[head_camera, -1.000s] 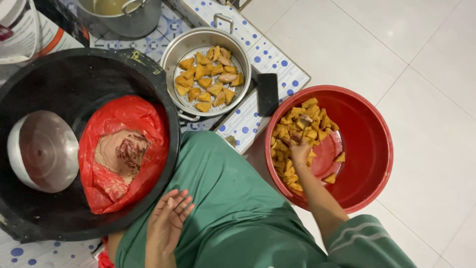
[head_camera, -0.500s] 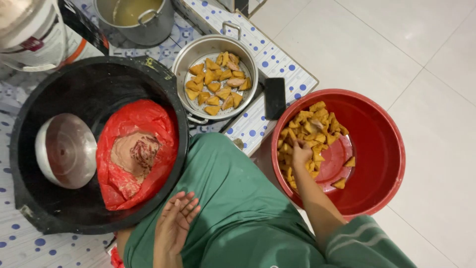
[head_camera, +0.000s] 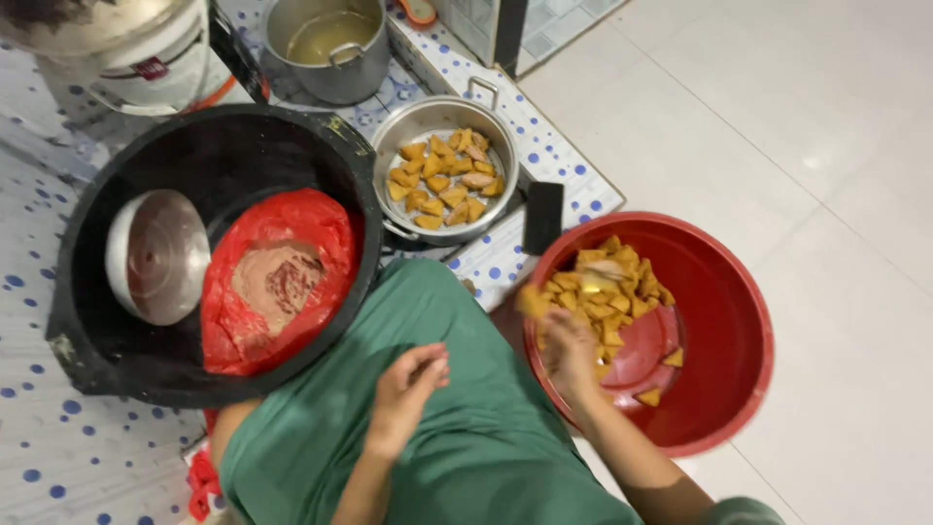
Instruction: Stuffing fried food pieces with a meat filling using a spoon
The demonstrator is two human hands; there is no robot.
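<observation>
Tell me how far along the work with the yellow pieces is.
Done: a layer of yellow pieces lies in the metal pan. In hand: the right hand is in the red basin, and the left hand rests on the lap. Left: a heap of pieces in the basin.

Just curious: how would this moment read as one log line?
right hand: in red basin, among fried pieces | left hand: empty, on lap

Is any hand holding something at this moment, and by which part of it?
The right hand reaches into the red basin among the yellow fried pieces; motion blur hides whether it grips one. The left hand rests on the green-clothed lap, holding nothing.
</observation>
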